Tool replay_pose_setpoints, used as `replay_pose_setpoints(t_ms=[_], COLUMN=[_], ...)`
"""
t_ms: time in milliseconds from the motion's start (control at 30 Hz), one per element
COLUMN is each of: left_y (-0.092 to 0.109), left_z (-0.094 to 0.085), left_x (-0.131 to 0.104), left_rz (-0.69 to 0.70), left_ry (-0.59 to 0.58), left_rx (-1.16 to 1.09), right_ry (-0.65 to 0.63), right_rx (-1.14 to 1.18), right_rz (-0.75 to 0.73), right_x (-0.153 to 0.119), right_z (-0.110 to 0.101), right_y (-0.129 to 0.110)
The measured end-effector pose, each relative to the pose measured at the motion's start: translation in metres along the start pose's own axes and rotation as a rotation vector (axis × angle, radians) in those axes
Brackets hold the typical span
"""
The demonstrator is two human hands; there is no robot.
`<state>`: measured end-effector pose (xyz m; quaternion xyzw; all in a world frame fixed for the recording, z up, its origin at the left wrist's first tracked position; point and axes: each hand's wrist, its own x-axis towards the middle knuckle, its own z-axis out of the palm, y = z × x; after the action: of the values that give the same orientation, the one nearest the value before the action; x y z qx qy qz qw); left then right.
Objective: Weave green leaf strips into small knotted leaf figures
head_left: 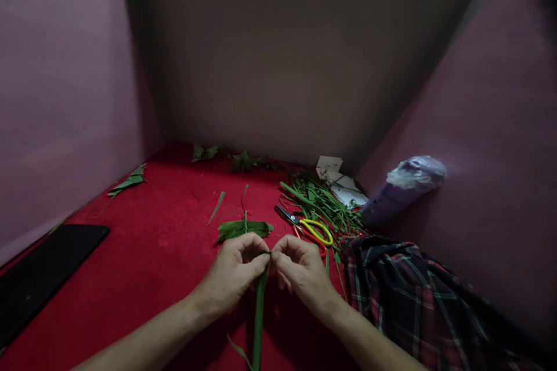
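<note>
Left hand (237,268) and right hand (302,271) are pinched, fingertips almost meeting, at the far end of a green strip (258,322) over a red surface (174,255); it could be split by uneven pulling, the scissors (297,221) nudged by a stray knuckle.

The leaf strip (259,313) looks smooth, the plaid cloth (418,295) matt, the plastic wrap (415,173) crinkled and glossy.

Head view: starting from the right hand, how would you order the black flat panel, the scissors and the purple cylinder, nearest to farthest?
1. Scissors: nearest, just beyond the right hand.
2. Purple cylinder: farther off, to the right.
3. Black flat panel: farthest, across on the left side.
</note>
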<state>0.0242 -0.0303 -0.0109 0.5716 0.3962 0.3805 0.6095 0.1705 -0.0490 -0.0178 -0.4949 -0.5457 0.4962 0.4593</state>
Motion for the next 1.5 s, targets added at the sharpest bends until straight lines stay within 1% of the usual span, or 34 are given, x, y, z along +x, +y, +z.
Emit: replay_pose_setpoints(t_ms=[100, 300, 400, 533, 600, 900, 1000, 1067, 1167, 1300, 1400, 1500], left_y=[-0.003, -0.002, 0.003, 0.007, 0.007, 0.001, -0.001, 0.0, 0.002, 0.005, 0.006, 0.008], left_z=[-0.001, -0.001, -0.001, -0.001, -0.001, -0.003, -0.004, -0.004, -0.002, 0.0, 0.001, 0.001], left_x=[0.001, 0.0, 0.0, 0.001, 0.001, 0.002, 0.001, 0.001, 0.001, 0.003, 0.004, 0.004], left_rz=[0.027, 0.05, 0.02, -0.051, -0.056, -0.009, 0.028, 0.03, 0.004, -0.023, -0.087, -0.133], left_ry=[-0.022, -0.015, -0.026, -0.041, -0.039, -0.073, -0.08, -0.084, -0.084, -0.041, -0.03, -0.043], left_rx=[-0.006, -0.012, -0.047, -0.101, -0.103, -0.089, -0.085, -0.098, -0.136, -0.159, -0.161, -0.157], right_ry=[0.004, 0.001, 0.012, -0.017, -0.028, -0.002, 0.002, -0.006, 0.003, 0.063, 0.092, 0.086], right_rx=[0.037, 0.066, 0.02, -0.022, -0.031, -0.05, 0.016, 0.072, 0.115, 0.122, 0.112, 0.103], right_rz=[-0.001, 0.022, -0.003, -0.003, -0.005, -0.03, 0.003, 0.034, 0.057, 0.051, 0.04, 0.033], right_x=[0.0, 0.0, -0.001, -0.002, -0.002, -0.003, -0.002, -0.001, -0.001, -0.001, -0.001, 0.0], right_z=[0.0, 0.002, 0.0, -0.002, -0.003, -0.003, -0.001, 0.0, 0.001, 0.0, -0.001, -0.001], right_y=[0.0, 0.0, -0.003, -0.006, -0.007, -0.002, 0.0, -0.001, -0.004, -0.009, -0.011, -0.01])
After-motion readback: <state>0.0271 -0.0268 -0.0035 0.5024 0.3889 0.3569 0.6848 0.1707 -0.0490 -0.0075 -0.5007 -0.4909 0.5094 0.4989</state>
